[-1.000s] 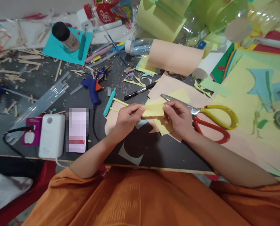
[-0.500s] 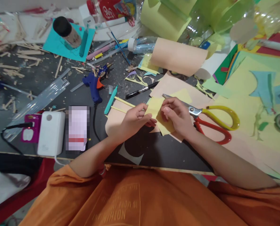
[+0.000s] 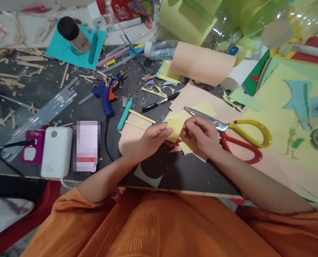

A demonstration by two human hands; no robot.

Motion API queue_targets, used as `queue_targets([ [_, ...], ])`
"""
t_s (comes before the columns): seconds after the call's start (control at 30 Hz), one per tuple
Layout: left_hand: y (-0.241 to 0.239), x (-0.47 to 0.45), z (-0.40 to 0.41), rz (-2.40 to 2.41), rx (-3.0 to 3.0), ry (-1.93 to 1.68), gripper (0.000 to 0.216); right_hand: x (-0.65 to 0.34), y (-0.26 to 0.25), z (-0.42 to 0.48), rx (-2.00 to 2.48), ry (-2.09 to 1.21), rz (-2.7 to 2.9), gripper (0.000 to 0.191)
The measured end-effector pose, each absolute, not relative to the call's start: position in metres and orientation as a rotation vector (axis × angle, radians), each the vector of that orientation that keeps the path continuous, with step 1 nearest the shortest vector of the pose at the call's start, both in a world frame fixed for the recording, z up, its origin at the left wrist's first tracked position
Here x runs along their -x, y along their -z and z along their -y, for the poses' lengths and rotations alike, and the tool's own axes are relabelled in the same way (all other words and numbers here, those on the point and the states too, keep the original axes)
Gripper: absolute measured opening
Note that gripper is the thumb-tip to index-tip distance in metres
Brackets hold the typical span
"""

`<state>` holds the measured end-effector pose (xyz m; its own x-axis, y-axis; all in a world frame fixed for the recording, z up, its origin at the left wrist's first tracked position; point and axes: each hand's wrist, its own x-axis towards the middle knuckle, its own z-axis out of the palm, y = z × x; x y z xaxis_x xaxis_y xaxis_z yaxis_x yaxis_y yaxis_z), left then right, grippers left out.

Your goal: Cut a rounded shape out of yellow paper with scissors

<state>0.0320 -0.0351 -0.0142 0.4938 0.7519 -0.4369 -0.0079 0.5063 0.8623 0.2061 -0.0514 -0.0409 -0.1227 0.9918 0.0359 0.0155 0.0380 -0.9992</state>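
Both hands on it: left hand point(image 3: 152, 137) and right hand point(image 3: 200, 134) pinch the small yellow paper point(image 3: 175, 125) between them, just above the surface point(image 3: 175, 171), scissors point(image 3: 228, 134) beside.

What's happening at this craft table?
A person in an orange shirt pinches a small yellow paper piece between the left hand and the right hand, just above the dark table. Peach paper lies under the hands. Scissors with yellow and red handles lie untouched beside the right hand. A black pen and a blue glue gun lie farther back among scraps.
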Motion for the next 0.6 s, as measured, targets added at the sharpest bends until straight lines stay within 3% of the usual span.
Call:
queue_targets([
  [0.07,0.015,-0.0303,0.033,-0.895,-0.904,-0.521,0.037,-0.2057,0.0429,0.0513,1.107,-1.174,1.38,0.012],
  [0.27,0.013,-0.026,0.0293,-0.771,-0.95,-0.334,0.034,-0.2055,0.0426,0.0497,1.01,-0.767,1.741,0.01],
  [0.6,0.0146,-0.0262,0.0311,-0.736,-0.891,-0.306,0.044,-0.2074,0.0418,0.0515,0.933,-0.929,1.644,0.005],
])
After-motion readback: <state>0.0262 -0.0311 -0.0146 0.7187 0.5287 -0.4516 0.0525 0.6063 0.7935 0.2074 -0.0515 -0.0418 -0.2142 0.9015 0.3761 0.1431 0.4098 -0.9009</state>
